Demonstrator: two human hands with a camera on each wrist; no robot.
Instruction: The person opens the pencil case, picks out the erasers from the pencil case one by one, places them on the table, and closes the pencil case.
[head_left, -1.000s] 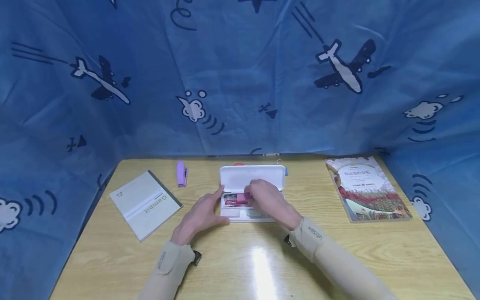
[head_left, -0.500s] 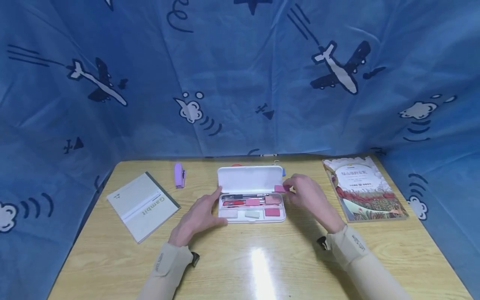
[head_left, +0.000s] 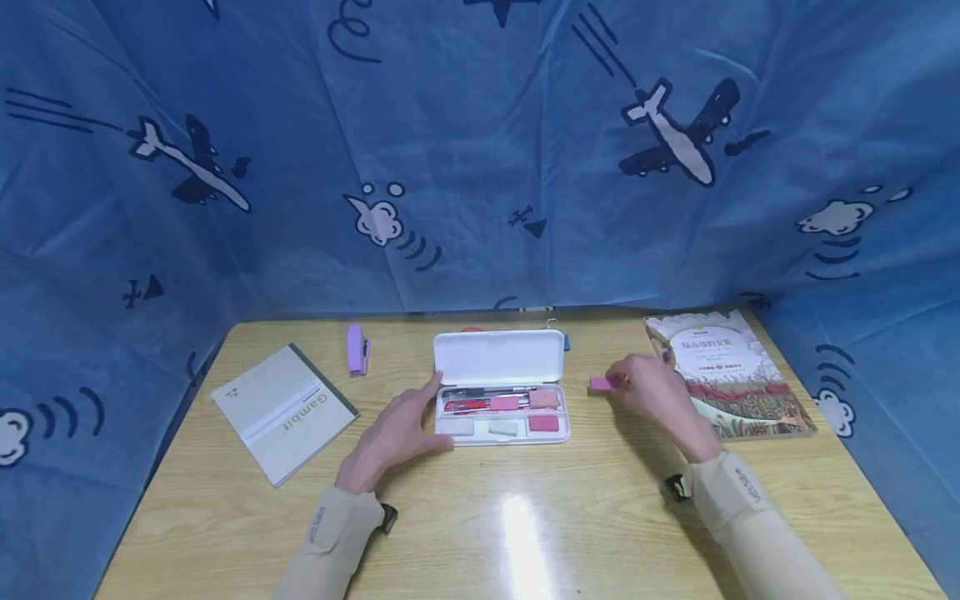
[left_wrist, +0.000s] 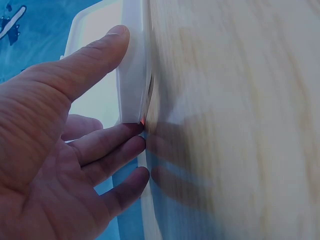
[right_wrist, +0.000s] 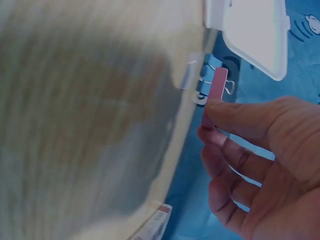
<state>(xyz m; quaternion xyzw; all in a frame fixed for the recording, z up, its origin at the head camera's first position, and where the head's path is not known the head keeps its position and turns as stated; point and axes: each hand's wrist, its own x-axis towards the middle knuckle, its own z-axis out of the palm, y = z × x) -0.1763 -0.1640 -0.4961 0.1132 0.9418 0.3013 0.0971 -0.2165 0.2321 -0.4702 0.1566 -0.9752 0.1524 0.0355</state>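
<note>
A white pencil case [head_left: 567, 417] lies on the table with its lid raised. My left hand [head_left: 394, 435] holds the case's left end, thumb along the front wall and forefinger at the back corner; the forefinger is mostly hidden in the left wrist view. To the right of the case, my right hand [head_left: 658, 398] pinches a small pink eraser [right_wrist: 218, 85] between thumb and forefinger, above the tabletop. Inside the case are pens [head_left: 480, 392], a red pen [head_left: 467, 406], pink eraser-like blocks [head_left: 543, 423], a pale green block [head_left: 503, 427] and a whitish one [head_left: 456, 427].
A notebook [head_left: 285, 412] lies at the left, with a purple stapler [head_left: 356, 350] behind it. At the right lies an illustrated book [head_left: 723, 367]. A blue binder clip [right_wrist: 206, 82] stands behind the case, near a partly hidden red item [head_left: 472, 330]. Blue cloth surrounds the table.
My right hand has moved out of the pencil case to the right, carrying the pink eraser toward the book. My left hand has stayed at the case's left end.
</note>
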